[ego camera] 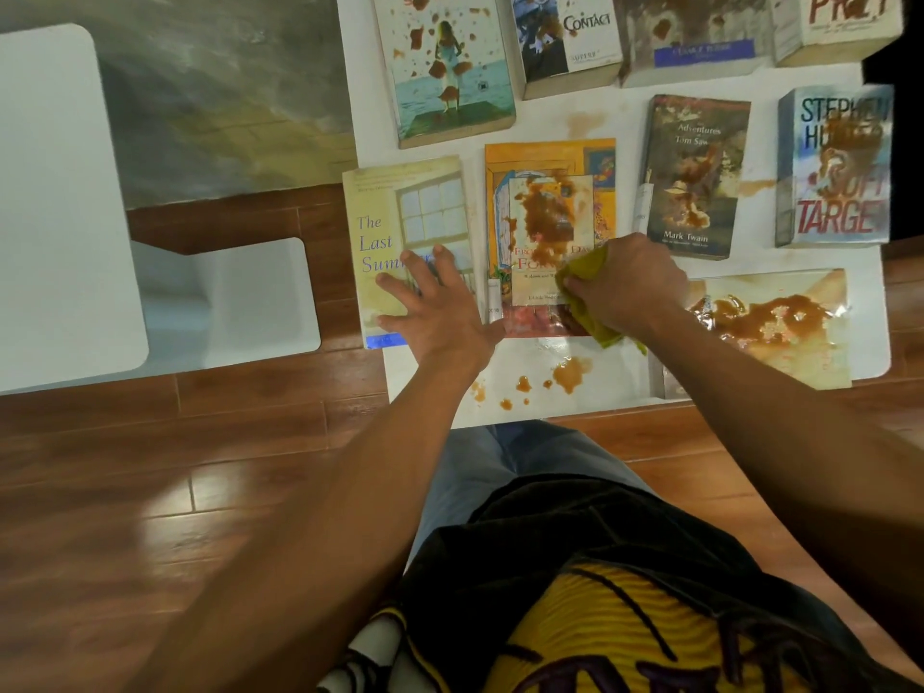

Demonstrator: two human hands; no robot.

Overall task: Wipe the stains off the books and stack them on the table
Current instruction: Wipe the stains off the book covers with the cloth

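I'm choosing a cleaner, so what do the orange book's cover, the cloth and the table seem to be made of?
Orange book: likely glossy coated paper; the brown stain pools on top.
Cloth, gripped by the right hand: soft yellow-green fabric that bunches, perhaps microfibre.
Table: smooth white surface, maybe laminate; spilled drops bead on it.

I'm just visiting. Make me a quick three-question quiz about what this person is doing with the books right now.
1. True or false: the left hand holds the cloth.
2. Which book is being wiped?
A. The Last Summer book
B. the orange book
C. the Mark Twain book
3. Fill in: the yellow-green cloth is gripped by the ____ hand.

Key
1. False: it lies flat, fingers spread, on The Last Summer book.
2. B: the right hand presses the cloth on its lower part, below a large brown stain.
3. right
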